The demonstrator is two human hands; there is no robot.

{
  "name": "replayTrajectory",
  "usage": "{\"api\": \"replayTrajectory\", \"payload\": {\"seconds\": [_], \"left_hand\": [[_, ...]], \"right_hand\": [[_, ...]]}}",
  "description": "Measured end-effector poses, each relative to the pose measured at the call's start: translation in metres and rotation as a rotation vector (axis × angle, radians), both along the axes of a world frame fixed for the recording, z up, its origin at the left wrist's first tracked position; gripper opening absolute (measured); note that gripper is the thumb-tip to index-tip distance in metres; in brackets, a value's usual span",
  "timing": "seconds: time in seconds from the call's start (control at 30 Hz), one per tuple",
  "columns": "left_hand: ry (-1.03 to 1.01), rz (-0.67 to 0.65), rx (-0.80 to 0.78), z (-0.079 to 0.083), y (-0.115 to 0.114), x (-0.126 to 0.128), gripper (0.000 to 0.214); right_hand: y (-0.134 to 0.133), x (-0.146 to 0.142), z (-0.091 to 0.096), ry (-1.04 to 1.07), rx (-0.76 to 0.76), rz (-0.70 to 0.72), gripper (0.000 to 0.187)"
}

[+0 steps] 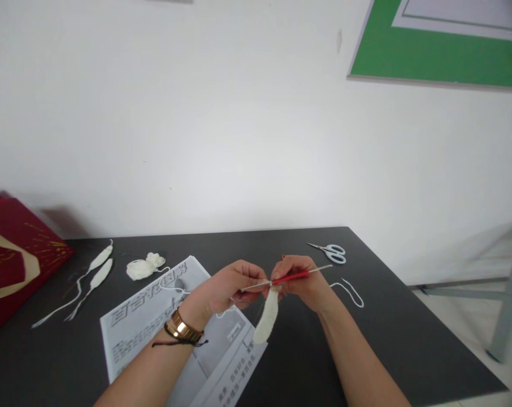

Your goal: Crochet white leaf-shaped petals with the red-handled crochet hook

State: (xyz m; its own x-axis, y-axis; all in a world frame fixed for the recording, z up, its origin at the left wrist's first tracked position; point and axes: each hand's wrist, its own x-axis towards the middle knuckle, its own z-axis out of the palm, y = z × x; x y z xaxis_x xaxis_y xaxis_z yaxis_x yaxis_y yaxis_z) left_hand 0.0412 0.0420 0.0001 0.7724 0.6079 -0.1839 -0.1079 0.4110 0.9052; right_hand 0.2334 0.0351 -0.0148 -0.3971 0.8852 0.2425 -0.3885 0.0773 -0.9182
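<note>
My right hand [300,280] is closed around a crochet hook [292,277] with a red grip and thin pale shaft ends. A white crocheted petal-shaped piece [267,319] hangs below the fingertips, its top end where both hands meet. Fingers bent, my left hand [241,282] pinches at the top of this piece by the hook's left end; the exact grip is partly hidden. White yarn [171,287] trails from a small yarn bundle [146,265] towards my left hand and passes behind it.
Printed sheets [154,322] lie under my left forearm. Two white crocheted petals [101,274] with long tails rest at the left, near a red gift bag [22,243]. Scissors [330,252] and a loose piece of yarn [351,294] lie right on the black table [391,328], against a white wall.
</note>
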Motion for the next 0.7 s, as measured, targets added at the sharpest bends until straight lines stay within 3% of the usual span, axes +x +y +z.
{"api": "replayTrajectory", "payload": {"seconds": [0.17, 0.43, 0.7], "left_hand": [[-0.007, 0.023, -0.017, -0.004, -0.004, -0.003, 0.016], [-0.011, -0.082, -0.123, -0.011, 0.012, -0.007, 0.037], [-0.181, 0.060, -0.331, -0.005, 0.022, 0.005, 0.025]], "right_hand": [[-0.001, 0.000, -0.003, 0.019, 0.014, 0.005, 0.016], [-0.002, 0.000, -0.002, 0.065, -0.026, 0.027, 0.017], [-0.002, 0.000, -0.005, 0.026, -0.036, 0.027, 0.017]]}}
